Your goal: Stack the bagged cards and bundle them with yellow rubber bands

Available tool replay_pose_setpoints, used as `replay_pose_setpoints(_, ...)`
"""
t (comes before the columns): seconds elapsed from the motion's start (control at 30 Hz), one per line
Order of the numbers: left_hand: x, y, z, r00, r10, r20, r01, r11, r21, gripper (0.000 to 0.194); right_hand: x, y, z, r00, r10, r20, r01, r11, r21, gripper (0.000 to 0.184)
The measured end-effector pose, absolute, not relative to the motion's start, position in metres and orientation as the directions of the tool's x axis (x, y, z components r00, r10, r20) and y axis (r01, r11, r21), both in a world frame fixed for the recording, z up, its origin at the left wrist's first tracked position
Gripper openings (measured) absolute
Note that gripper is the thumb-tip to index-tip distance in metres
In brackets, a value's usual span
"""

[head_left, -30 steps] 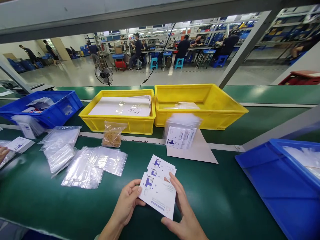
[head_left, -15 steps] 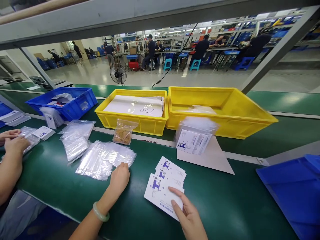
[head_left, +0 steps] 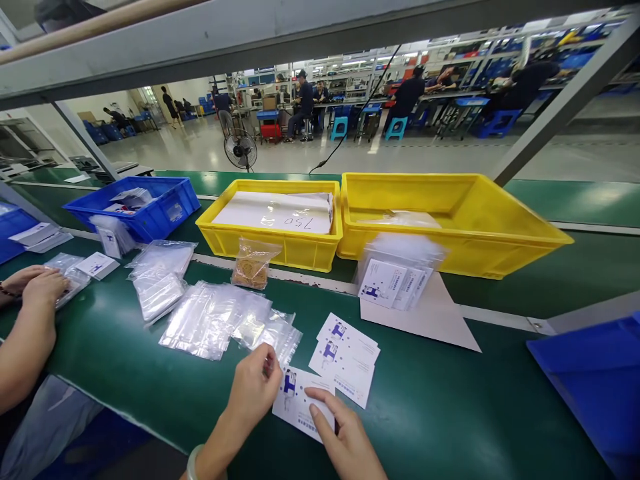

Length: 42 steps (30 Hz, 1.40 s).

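My left hand point(head_left: 255, 390) pinches the corner of a clear zip bag point(head_left: 273, 333) that trails toward the pile of clear bags point(head_left: 207, 320). My right hand point(head_left: 343, 437) presses its fingers on a white printed card point(head_left: 297, 403) lying on the green belt, right beside the left hand. Two more white cards point(head_left: 347, 357) lie overlapped just beyond, untouched.
Two yellow bins point(head_left: 273, 250) point(head_left: 505, 243) stand behind, a stack of bagged cards point(head_left: 395, 280) on a grey sheet in front. A bag of rubber bands point(head_left: 250, 267) leans by them. Blue bins point(head_left: 165, 207) point(head_left: 595, 380) sit left and right. A co-worker's hands point(head_left: 35, 287) work at left.
My left hand went to the bag pile and drew one bag back toward the cards. My right hand slid one card off the stack toward me.
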State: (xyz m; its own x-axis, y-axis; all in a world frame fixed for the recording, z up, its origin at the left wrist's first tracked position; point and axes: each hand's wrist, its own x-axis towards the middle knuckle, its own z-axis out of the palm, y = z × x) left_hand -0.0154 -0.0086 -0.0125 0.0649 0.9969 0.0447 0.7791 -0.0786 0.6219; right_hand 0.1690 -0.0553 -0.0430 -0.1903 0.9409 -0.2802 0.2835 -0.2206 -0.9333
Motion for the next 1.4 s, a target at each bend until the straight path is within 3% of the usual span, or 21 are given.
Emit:
replay_pose_setpoints(0.17, 0.004, -0.033, -0.01, 0.279, 0.959, 0.043, 0.652, -0.222, 0.725, 0.017, 0.16, -0.057, -0.043, -0.247, 0.956, -0.158, 0.258, -0.092, -0.962, 0.041)
replay_pose_setpoints(0.3, 0.005, -0.04, -0.009, 0.378, 0.925, -0.041, 0.602, -0.211, 0.77, 0.02, 0.162, -0.059, -0.039, -0.253, 0.957, -0.142, 0.265, -0.073, -0.961, 0.039)
replay_pose_setpoints(0.47, 0.003, -0.041, -0.014, 0.389, 0.915, -0.109, 0.616, -0.171, 0.769, 0.014, 0.164, -0.059, -0.038, -0.269, 0.954, -0.131, 0.304, -0.044, -0.952, 0.036)
replay_pose_setpoints(0.8, 0.008, -0.038, -0.008, 0.45, 0.876, -0.173, 0.575, -0.136, 0.807, 0.029, 0.164, -0.06, -0.038, -0.264, 0.953, -0.15, 0.341, -0.053, -0.938, 0.032)
replay_pose_setpoints(0.93, 0.007, -0.039, -0.001, 0.426, 0.893, -0.147, 0.561, -0.133, 0.817, 0.017, 0.165, -0.058, -0.036, -0.252, 0.957, -0.141, 0.37, -0.04, -0.928, 0.029)
replay_pose_setpoints(1.03, 0.007, -0.041, -0.001, 0.396, 0.912, -0.109, 0.613, -0.175, 0.771, 0.01, 0.164, -0.059, -0.037, -0.265, 0.956, -0.127, 0.41, -0.008, -0.912, 0.029)
replay_pose_setpoints(1.2, 0.007, -0.046, -0.01, 0.387, 0.917, -0.096, 0.734, -0.243, 0.635, 0.02, 0.161, -0.061, -0.042, -0.298, 0.951, -0.082, 0.492, 0.079, -0.867, 0.031)
replay_pose_setpoints(1.4, 0.008, -0.046, -0.018, 0.304, 0.946, 0.117, 0.852, -0.324, 0.411, 0.021, 0.157, -0.058, -0.044, -0.286, 0.957, -0.056, 0.577, 0.125, -0.807, 0.03)
